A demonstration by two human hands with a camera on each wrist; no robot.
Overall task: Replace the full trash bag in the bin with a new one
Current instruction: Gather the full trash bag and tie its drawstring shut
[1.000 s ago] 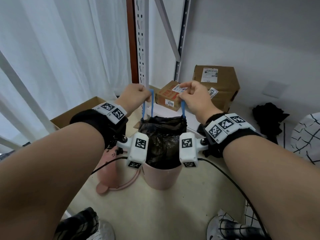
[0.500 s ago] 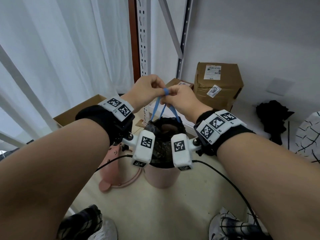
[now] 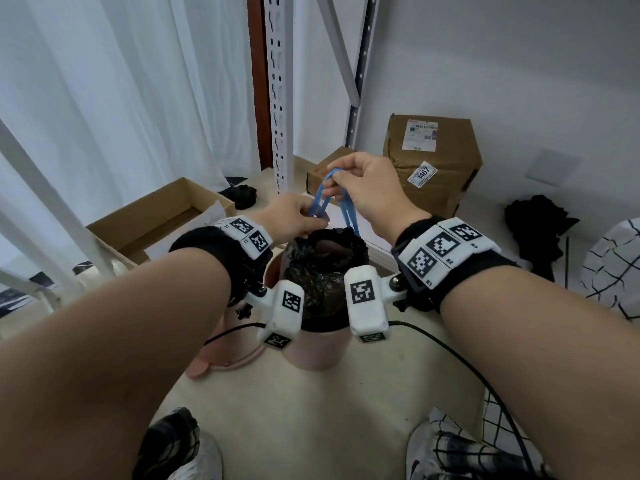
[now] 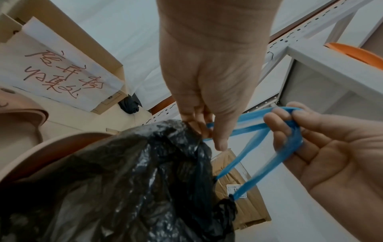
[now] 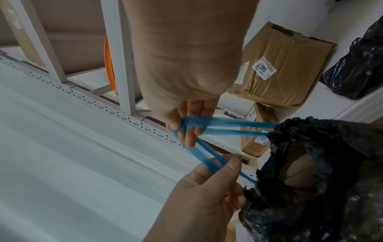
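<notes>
A pink bin (image 3: 318, 353) stands on the floor with a full black trash bag (image 3: 323, 275) in it, its mouth gathered but still partly agape. Blue drawstring loops (image 3: 346, 211) rise from the bag's rim. My right hand (image 3: 334, 174) is above the bag and pinches the tops of the loops (image 5: 207, 122). My left hand (image 3: 311, 220) is lower, at the bag's left rim, and pinches one blue strand (image 5: 209, 162) between thumb and fingers (image 4: 209, 129). The bag (image 4: 128, 180) fills the lower left wrist view.
An open cardboard box (image 3: 156, 216) lies at the left and taped cartons (image 3: 433, 161) at the back right. White shelf uprights (image 3: 277, 98) stand behind the bin. A black bundle (image 3: 536, 230) lies at the right. A pink lid (image 3: 207, 365) leans beside the bin. My shoes are at the bottom.
The hands first pulled one loop each, then met above the bag. Now my right hand holds the loops higher, and my left hand has dropped to the bag's rim.
</notes>
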